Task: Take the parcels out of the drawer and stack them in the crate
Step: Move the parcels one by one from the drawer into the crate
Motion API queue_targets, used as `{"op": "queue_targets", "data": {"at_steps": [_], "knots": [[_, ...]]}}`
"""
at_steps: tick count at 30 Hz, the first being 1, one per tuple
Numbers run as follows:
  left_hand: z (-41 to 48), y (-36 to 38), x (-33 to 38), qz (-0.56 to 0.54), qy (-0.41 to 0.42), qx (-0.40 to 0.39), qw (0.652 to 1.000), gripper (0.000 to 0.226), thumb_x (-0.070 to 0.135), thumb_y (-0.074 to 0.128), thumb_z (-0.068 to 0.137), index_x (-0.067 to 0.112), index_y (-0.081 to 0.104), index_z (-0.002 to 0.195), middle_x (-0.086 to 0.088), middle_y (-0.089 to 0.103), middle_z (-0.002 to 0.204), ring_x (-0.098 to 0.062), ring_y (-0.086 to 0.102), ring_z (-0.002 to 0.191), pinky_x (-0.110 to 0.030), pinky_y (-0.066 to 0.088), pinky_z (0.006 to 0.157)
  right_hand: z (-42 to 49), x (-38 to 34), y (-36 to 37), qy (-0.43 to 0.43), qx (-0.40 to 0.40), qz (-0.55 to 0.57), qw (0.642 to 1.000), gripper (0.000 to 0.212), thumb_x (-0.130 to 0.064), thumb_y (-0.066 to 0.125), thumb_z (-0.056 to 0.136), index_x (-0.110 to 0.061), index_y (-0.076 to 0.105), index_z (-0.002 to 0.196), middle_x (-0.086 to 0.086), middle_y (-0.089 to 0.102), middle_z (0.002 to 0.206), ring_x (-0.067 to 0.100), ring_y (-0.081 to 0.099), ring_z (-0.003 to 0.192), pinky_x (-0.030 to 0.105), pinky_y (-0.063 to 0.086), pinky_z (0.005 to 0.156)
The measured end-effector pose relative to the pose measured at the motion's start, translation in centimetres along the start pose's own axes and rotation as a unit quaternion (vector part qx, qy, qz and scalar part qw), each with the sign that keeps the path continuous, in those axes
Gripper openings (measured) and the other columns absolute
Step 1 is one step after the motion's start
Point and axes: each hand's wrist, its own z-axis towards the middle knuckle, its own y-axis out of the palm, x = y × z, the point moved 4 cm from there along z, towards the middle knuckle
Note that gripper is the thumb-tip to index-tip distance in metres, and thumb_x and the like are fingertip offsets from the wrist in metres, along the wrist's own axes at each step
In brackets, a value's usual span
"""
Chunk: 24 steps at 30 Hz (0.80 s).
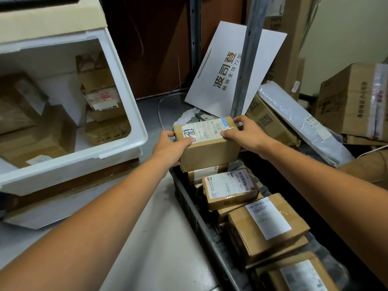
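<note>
left hand [170,148] and right hand [247,135] grip 1 parcel [210,153] over the crate [189,206]; several lie stacked inside. the drawer [134,131] holds more.

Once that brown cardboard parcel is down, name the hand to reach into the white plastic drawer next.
Left, probably. The left hand grips the brown cardboard parcel on the side facing the white plastic drawer; the right hand holds the far side.

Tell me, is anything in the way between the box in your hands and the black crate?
Nothing visible blocks it. The parcel, held by the left hand and right hand, is already over the far end of the crate. Right under it lies another parcel, so it would land on top of that one.
</note>
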Motion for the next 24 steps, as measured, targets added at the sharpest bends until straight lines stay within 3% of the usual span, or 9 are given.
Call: {"op": "queue_targets", "data": {"at_steps": [8, 12, 16, 21, 24], "knots": [[-0.1, -1.0, 0.2, 0.049, 0.005, 0.003, 0.999, 0.047, 0.042, 0.07, 0.089, 0.028, 0.05, 0.128, -0.001, 0.058, 0.125, -0.022, 0.06, 0.111, -0.042, 0.058, 0.09, 0.6, -0.2, -0.7, 0.014, -0.011, -0.052, 0.999, 0.049, -0.039, 0.065, 0.094, -0.017, 0.049, 0.136, 0.004, 0.057, 0.125, 0.024, 0.057, 0.11, 0.04, 0.059, 0.083], [-0.4, -1.8, 1.3, 0.12, 0.037, 0.015, 0.992, 0.036, 0.044, 0.065, 0.091, 0.028, 0.051, 0.119, -0.002, 0.059, 0.12, -0.022, 0.06, 0.105, -0.035, 0.057, 0.077, 0.9, -1.4, -0.9, 0.013, -0.023, -0.141, 0.99, 0.036, -0.038, 0.063, 0.095, -0.015, 0.055, 0.122, 0.005, 0.058, 0.114, 0.023, 0.058, 0.1, 0.039, 0.059, 0.076], [-0.9, -2.8, 2.7, 0.241, 0.089, 0.02, 0.966, 0.038, 0.045, 0.062, 0.093, 0.023, 0.054, 0.122, 0.004, 0.057, 0.099, -0.024, 0.056, 0.106, -0.038, 0.052, 0.093, 0.7, -2.9, -1.7, 0.005, -0.014, -0.251, 0.968, 0.039, -0.039, 0.067, 0.091, -0.014, 0.057, 0.119, 0.005, 0.059, 0.109, 0.023, 0.057, 0.099, 0.037, 0.053, 0.082], [-2.9, -4.0, 4.3, 0.343, 0.127, -0.011, 0.931, 0.032, 0.042, 0.06, 0.097, 0.019, 0.057, 0.12, 0.002, 0.052, 0.107, -0.02, 0.05, 0.099, -0.033, 0.044, 0.083, -1.1, -5.7, -1.9, -0.038, -0.032, -0.375, 0.926, 0.04, -0.043, 0.061, 0.094, -0.018, 0.058, 0.125, 0.007, 0.065, 0.122, 0.023, 0.058, 0.101, 0.037, 0.053, 0.088], [-4.5, -5.5, 5.1, 0.379, 0.138, -0.014, 0.915, 0.03, 0.041, 0.059, 0.097, 0.018, 0.06, 0.117, -0.002, 0.058, 0.114, -0.021, 0.05, 0.101, -0.033, 0.043, 0.084, -2.8, -7.7, -1.7, -0.055, -0.056, -0.4, 0.913, 0.045, -0.043, 0.06, 0.096, -0.016, 0.056, 0.131, 0.008, 0.064, 0.125, 0.024, 0.057, 0.102, 0.036, 0.05, 0.089]]}}
